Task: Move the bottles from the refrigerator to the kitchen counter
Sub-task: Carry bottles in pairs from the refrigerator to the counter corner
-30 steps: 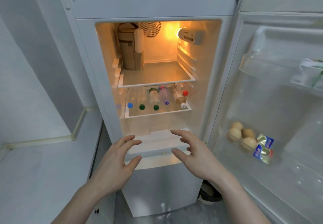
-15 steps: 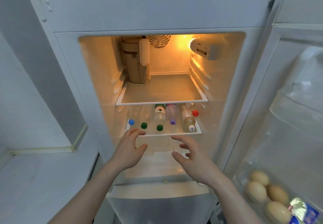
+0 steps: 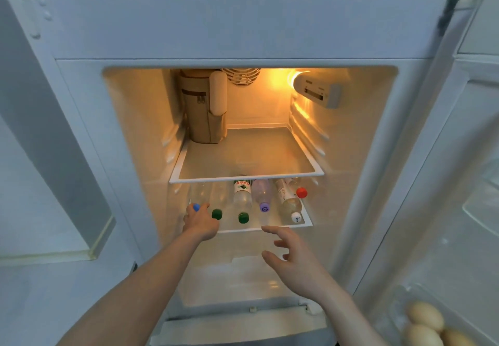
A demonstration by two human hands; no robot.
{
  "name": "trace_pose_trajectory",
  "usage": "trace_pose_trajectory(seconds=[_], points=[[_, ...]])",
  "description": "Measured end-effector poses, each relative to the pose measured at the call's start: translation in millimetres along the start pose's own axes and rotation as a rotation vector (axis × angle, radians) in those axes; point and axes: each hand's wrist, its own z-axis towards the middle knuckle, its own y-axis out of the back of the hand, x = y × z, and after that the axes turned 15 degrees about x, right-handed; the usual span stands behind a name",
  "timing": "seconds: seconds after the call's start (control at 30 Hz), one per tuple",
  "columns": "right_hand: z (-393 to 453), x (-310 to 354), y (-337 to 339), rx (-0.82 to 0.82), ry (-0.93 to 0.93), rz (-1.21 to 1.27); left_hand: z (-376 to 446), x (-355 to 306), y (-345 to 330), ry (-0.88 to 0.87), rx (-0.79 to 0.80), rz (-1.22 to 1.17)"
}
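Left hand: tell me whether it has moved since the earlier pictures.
Yes. The left hand has gone forward from below the lower shelf to its front edge, fingers now at the blue-capped bottle.

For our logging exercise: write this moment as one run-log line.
stage: reaching | left hand: at blue-capped bottle | right hand: open, below lower shelf | bottles moved: none visible

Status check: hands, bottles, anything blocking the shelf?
Left hand at the blue-capped bottle, grip unclear. Right hand open, empty, below the shelf. Six bottles lying there. Nothing blocking.
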Motion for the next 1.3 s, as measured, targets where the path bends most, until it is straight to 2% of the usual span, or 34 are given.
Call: trace_pose_trajectory(seconds=[0.2, 0.37, 0.47, 0.63, 0.8, 1.03, 1.3], points=[[33.9, -0.6, -9.3, 0.021, -0.024, -0.026, 22.8, 5.9, 2.6, 0.047, -0.005, -0.014], [80.1, -1.4, -25.4, 0.017, -0.035, -0.036, 31.5, 22.5, 2.5, 0.003, -0.076, -0.073], [115.7, 4.2, -37.4, 0.002, -0.035, -0.1, 19.4, 23.8, -5.9, -0.015, -0.114, 0.008], [169.6, 24.0, -55.1, 0.181, -0.096, -0.357, -0.8, 24.8, -12.7, -0.074, -0.09, 0.207], [205.5, 30.4, -66.0, 0.286, -0.206, -0.53, -9.4, 37.7, -14.9, -0.088, -0.045, 0.326], [211.0, 10.8, -80.0, 0.156, -0.184, -0.473, -11.6, 48.0, -14.1, -0.14, -0.033, 0.321], [185.4, -6.2, -86.3, 0.089, -0.142, -0.46, -23.1, 52.3, -25.4, -0.179, -0.013, 0.298]])
